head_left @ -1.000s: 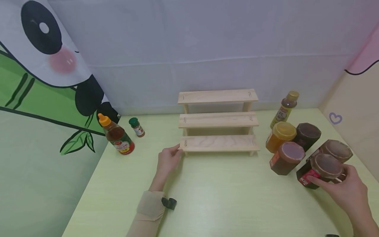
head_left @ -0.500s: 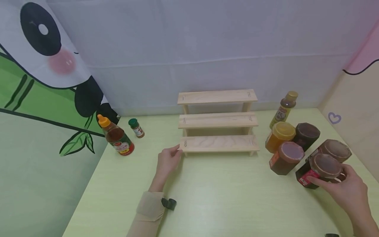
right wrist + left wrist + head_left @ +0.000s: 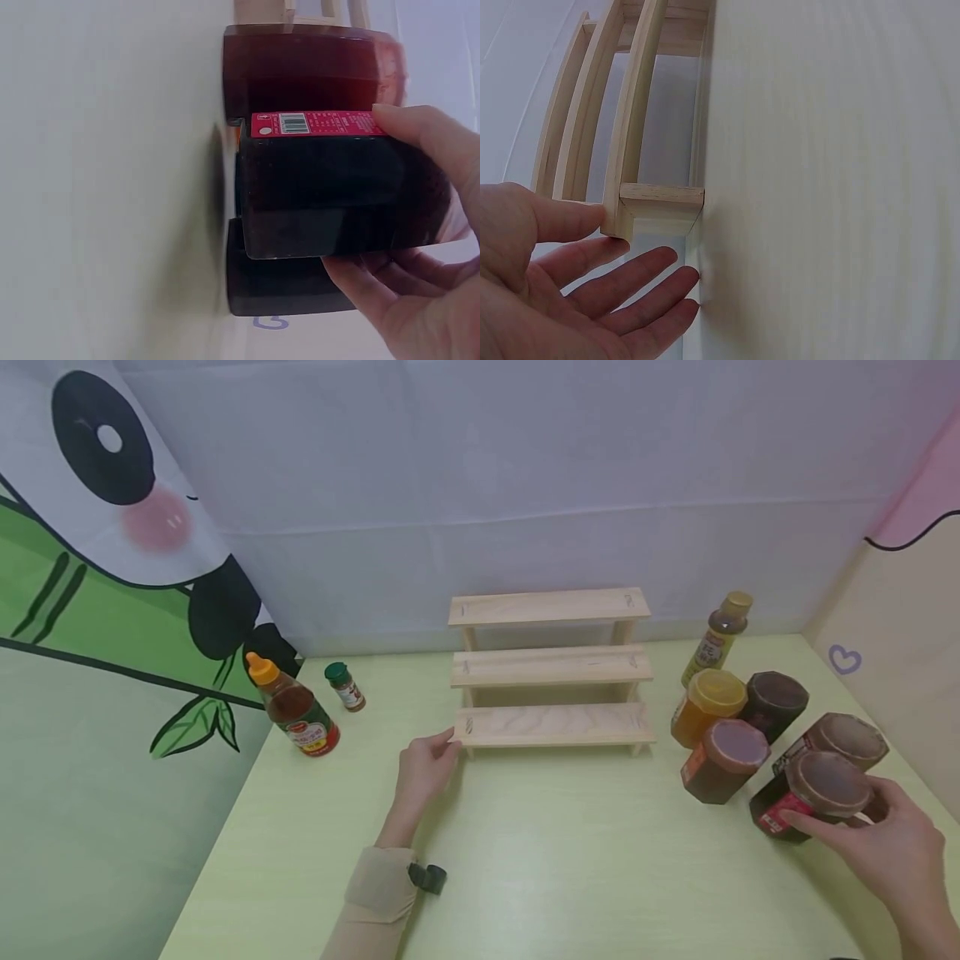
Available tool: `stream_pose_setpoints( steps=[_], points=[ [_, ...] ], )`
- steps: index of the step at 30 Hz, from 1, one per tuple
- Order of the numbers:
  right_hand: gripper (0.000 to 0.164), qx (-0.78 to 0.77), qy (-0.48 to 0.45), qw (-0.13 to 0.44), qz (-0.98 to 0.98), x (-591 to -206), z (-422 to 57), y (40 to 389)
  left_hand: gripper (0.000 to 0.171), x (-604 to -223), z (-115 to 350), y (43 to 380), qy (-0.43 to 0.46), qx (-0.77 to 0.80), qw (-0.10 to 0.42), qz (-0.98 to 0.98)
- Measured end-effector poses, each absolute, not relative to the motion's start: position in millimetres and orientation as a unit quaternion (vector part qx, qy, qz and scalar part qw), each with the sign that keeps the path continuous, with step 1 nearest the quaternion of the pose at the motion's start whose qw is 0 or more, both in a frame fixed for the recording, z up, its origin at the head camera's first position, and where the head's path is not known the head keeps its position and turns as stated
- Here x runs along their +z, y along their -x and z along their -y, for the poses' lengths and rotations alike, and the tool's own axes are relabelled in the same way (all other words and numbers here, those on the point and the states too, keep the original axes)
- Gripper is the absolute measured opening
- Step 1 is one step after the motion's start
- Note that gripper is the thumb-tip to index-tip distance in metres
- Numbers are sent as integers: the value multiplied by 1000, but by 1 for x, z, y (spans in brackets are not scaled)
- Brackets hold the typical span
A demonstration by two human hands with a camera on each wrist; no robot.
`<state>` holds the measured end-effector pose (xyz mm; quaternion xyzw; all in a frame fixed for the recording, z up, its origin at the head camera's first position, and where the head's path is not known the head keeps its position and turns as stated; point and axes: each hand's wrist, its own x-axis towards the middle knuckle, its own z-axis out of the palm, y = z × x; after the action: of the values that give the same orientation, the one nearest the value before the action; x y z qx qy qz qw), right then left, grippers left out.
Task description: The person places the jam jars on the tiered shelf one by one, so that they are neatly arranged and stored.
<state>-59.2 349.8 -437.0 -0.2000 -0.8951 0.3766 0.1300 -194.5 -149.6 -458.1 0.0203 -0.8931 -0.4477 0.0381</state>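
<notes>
A pale, three-tier wooden rack (image 3: 555, 724), just right of the left hand (image 3: 426, 768), is pinched at its near-left corner; light and stiff by the look of it, long axis lying crosswise. And on the right, a dark, six-sided, glass-like jar (image 3: 813, 792) is clasped by the right hand (image 3: 892, 852), nearly upright, red label facing leftward: probably heavy, slick, breakable, best gripped round its sides.

The shelf (image 3: 551, 668) is matt wood, the red-labelled jar (image 3: 322, 199) smooth and glossy.
</notes>
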Motion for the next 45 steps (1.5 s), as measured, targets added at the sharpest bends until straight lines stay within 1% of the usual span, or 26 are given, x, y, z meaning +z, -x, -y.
stream_pose_setpoints(
  steps=[4, 6, 11, 16, 18, 22, 25, 30, 35, 36, 45],
  points=[
    [56, 424, 198, 141, 872, -429, -346, 58, 34, -458, 150, 194, -23, -447, 38, 893],
    [54, 461, 189, 155, 853, -424, -344, 57, 34, -458, 151, 194, -24, -448, 39, 893],
    [66, 531, 148, 210, 807, -411, -336, 55, 34, -460, 151, 195, -23, -451, 36, 892],
    [76, 538, 126, 274, 787, -394, -326, 56, 34, -459, 152, 194, -23, -450, 35, 892],
    [78, 527, 128, 290, 789, -387, -321, 56, 34, -458, 153, 194, -24, -448, 37, 893],
    [82, 558, 104, 310, 763, -374, -312, 57, 34, -457, 153, 194, -23, -448, 38, 893],
    [83, 584, 66, 310, 748, -366, -304, 58, 34, -457, 153, 195, -21, -449, 39, 893],
    [81, 602, 20, 285, 746, -353, -286, 64, 34, -457, 152, 196, -24, -448, 39, 893],
    [76, 597, 12, 266, 757, -347, -269, 70, 34, -458, 153, 196, -17, -449, 41, 893],
    [75, 615, 5, 258, 745, -347, -266, 72, 34, -458, 153, 196, -16, -450, 41, 892],
    [72, 583, -7, 207, 785, -345, -235, 95, 34, -459, 150, 196, -22, -448, 38, 893]
  ],
)
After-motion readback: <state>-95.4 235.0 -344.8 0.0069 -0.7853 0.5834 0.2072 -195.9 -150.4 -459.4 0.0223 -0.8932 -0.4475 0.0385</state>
